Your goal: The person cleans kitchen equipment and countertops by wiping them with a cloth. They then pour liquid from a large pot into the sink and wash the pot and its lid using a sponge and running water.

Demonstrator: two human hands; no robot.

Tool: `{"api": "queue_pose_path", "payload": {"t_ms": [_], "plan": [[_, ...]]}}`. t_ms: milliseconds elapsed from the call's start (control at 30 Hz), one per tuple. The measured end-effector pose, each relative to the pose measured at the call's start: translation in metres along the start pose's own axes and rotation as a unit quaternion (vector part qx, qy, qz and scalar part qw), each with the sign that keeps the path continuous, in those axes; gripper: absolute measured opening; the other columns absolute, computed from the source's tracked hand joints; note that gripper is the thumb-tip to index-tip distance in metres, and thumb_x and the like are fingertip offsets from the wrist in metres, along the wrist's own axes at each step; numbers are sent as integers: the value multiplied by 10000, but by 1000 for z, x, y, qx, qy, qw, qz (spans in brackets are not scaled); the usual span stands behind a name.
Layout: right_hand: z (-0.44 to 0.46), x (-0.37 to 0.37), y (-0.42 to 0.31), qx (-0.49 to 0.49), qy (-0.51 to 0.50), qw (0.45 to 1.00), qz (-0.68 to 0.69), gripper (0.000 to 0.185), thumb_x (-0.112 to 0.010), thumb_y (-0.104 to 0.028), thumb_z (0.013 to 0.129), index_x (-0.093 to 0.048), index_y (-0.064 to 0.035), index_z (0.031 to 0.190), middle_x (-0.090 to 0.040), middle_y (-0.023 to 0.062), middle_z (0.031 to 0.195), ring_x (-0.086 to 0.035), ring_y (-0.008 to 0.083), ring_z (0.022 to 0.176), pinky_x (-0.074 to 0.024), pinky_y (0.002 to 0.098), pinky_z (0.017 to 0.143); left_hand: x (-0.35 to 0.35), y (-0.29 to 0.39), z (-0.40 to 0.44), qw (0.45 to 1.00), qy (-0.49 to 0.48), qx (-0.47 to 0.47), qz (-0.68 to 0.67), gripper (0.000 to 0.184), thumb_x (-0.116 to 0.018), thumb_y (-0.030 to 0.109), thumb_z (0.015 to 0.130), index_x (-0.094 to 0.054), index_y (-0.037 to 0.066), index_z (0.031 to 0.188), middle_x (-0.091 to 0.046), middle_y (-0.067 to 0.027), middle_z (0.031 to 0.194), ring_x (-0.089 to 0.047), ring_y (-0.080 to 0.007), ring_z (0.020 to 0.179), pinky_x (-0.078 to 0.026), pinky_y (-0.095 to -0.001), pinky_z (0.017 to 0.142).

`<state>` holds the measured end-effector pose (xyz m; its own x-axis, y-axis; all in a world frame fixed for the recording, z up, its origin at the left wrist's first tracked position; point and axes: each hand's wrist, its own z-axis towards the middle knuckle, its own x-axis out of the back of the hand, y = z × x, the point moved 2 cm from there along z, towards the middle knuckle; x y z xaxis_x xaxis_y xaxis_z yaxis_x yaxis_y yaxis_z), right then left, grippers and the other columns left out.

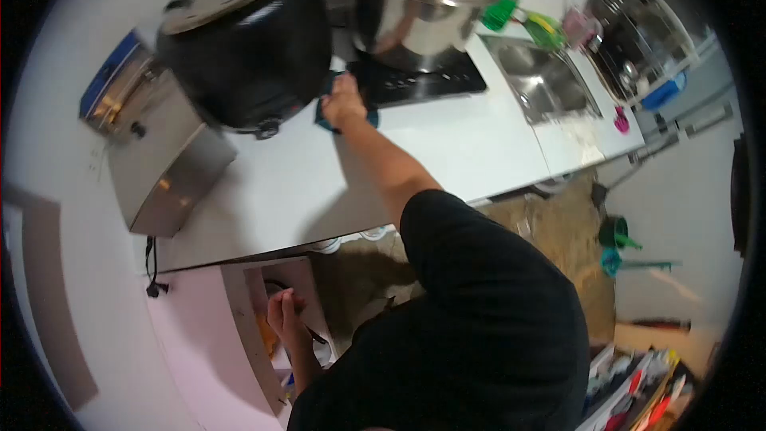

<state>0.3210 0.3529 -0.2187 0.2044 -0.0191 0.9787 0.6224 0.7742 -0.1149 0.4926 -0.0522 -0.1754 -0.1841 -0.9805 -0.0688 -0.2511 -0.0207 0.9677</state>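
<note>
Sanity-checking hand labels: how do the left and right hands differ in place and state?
Place: the right hand is on a teal cloth on the white counter; the left hand is off the counter, in view against the pink cabinet.
Arm: the right hand's arm reaches far out; the left hand shows only a short forearm.
Hold: the right hand covers part of the cloth; the left hand shows nothing held.
Shared: both bare.

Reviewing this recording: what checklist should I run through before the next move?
1. Right hand on the cloth: ok, it covers part of it.
2. Left hand off the counter: ok, it shows beyond the front edge.
3. Wide room around the cloth: not ok, the cooker and hob are close on either side.
4. Pot on the hob: ok.
5. Hob switched off: cannot tell.
</note>
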Motion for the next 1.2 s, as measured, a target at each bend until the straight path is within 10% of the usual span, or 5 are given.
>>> {"api": "queue_pose_path", "payload": {"t_ms": [33, 267, 767, 1033, 1200], "plan": [[-26, 17, 3, -55, -36, 971, 230, 562, -338, -330, 838, -290, 12, 1281, -208, 165, 1382, -191, 301, 1279, -211, 387, 1026, -1, -6, -4, 1000, -22, 10, 6, 146, -492, 160, 850, -566, 37, 822, -528, -12, 678, -492, -85, 591, -423, -224, 572], [-180, 94, 170, 134, -115, 984, 35, 582, -432, -380, 816, -292, -108, 1311, -256, 86, 1378, -215, 240, 1282, -187, 459, 1015, -26, -33, -3, 990, 18, 84, 110, 125, -518, 170, 847, -553, 50, 851, -497, 10, 640, -447, -60, 571, -389, -194, 545], [129, 45, 414, 404, -57, 912, 33, 556, -371, -459, 843, -358, -72, 1243, -286, 78, 1359, -198, 217, 1288, -230, 500, 983, -285, -63, -77, 995, 50, -81, -35, 161, -522, 191, 856, -503, 40, 802, -487, -12, 565, -453, -81, 483, -367, -193, 458], [135, 35, 442, -138, 43, 987, 76, 651, -378, -435, 830, -256, -19, 1315, -228, 90, 1395, -157, 221, 1301, -171, 540, 981, -326, -46, -133, 988, 153, -3, 16, 149, -503, 161, 860, -523, 14, 853, -500, -19, 597, -467, -77, 510, -391, -193, 477], [-15, 79, 448, -163, -41, 979, 113, 681, -402, -432, 826, -218, 3, 1317, -217, 171, 1362, -216, 322, 1247, -284, 504, 923, -336, -54, -116, 994, 75, -18, -75, 170, -505, 177, 860, -527, 8, 873, -479, -9, 617, -443, -82, 534, -364, -201, 472]]}}
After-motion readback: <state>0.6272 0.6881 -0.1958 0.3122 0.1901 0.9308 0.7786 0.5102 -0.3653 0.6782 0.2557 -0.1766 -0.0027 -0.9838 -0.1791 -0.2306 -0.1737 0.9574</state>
